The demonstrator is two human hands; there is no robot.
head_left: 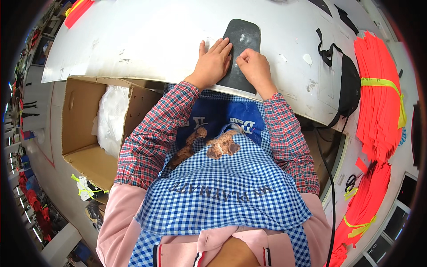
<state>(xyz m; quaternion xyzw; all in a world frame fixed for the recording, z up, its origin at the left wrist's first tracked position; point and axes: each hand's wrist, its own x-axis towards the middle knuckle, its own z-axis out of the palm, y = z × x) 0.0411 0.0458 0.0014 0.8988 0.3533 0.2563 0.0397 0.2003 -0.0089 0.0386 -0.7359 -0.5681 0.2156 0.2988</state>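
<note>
The person's left hand (pixel 212 65) lies flat with fingers extended, gripping nothing, over the left edge of a black round-cornered pad (pixel 240 30) on the white table (pixel 133 40). The right hand (pixel 255 66) curls nearly closed over the pad's right side; whether it pinches anything cannot be told. Farther right of it sit a black bag (pixel 349 84) and strapped red fabric strips (pixel 378 120).

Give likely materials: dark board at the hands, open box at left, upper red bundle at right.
Dark board: perhaps rubber or plastic, mostly matte; even dark face with pale marks, so unsure.
Open box: cardboard, matte; plain brown walls, cut-out hand slot.
Upper red bundle: probably fabric, low sheen; many thin, floppy layers with uneven edges.
</note>
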